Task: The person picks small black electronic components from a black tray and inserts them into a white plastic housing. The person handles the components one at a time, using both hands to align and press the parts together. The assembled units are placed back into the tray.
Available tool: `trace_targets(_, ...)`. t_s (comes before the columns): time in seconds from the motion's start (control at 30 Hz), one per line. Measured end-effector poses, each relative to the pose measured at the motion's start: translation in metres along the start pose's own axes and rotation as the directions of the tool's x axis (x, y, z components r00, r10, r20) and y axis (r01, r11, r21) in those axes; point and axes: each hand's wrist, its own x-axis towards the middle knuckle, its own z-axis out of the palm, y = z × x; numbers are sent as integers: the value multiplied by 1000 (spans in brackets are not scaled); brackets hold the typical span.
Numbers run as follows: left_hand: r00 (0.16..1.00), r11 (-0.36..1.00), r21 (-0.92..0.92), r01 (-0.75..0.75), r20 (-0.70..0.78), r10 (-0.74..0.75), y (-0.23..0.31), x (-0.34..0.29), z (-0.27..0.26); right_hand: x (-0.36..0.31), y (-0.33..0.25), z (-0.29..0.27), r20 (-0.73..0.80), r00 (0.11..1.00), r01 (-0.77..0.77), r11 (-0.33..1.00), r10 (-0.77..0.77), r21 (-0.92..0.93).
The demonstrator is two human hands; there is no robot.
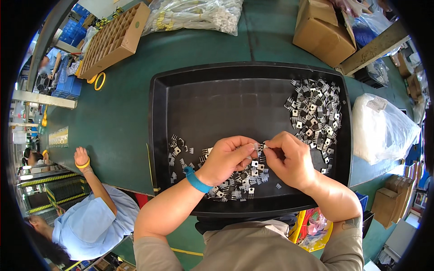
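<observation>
Over a large black tray, my two hands meet fingertip to fingertip. My left hand, with a blue band at its wrist, pinches a small translucent plastic piece. A tiny dark part with metal legs, apparently a three-legged transistor, is pinched in my right hand, mostly covered by the fingers. The two parts touch or nearly touch; I cannot tell which. Below my hands lies a mixed heap of transistors and small grey plastic pieces. A bigger pile of transistors fills the tray's right side. More grey pieces lie at left.
A divided cardboard box, yellow tape rolls and a bag of cables stand beyond the tray. To the right are a cardboard box and a white plastic bag. A co-worker in blue sits at left.
</observation>
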Motion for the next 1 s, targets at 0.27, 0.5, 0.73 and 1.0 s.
trace_targets(0.27, 998, 995, 103, -7, -64, 13, 9, -2, 5, 4, 1, -8, 142, 971, -210, 972, 194, 105)
trace_targets(0.5, 996, 945, 327, -21, -72, 47, 6, -3, 2, 0, 7, 1, 142, 984, -127, 983, 108, 132)
trace_targets(0.73, 991, 952, 305, 7, -131, 34, 6, -1, 1, 0, 11, 3, 142, 957, -269, 955, 252, 125)
trace_targets(1.0, 998, 928, 373, -2, -56, 25, 3, 2, 0, 3, 13, 3, 272, 925, -327, 919, 264, 222)
